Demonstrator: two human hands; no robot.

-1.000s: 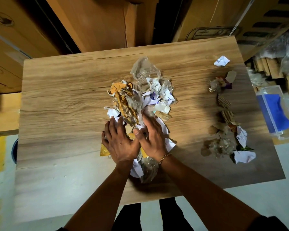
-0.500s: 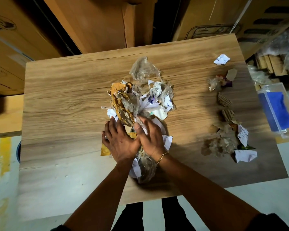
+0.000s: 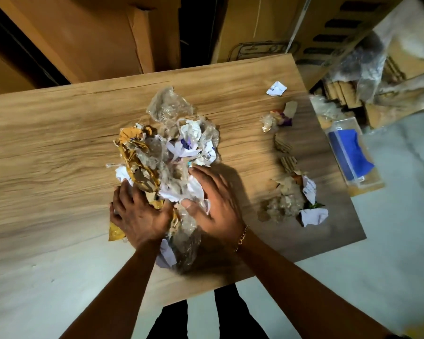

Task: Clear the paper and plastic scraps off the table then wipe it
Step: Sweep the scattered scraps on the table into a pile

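Cardboard boxes point(image 3: 103, 37) stand behind the table; to its right, a clear bin point(image 3: 353, 155) holding a blue cloth point(image 3: 353, 152) sits on the floor point(image 3: 389, 241) near stacked cardboard point(image 3: 340, 90)

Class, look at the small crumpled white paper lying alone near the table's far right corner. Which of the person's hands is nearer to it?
Right. The right hand lies on the central scrap pile, on the side toward the white paper; the left hand is farther left.

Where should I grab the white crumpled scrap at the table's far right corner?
Judging by its shape, pinch the crumpled scrap from above across its raised folds. It sits alone on the table, apart from the pile, so the right hand could probably reach it unobstructed.
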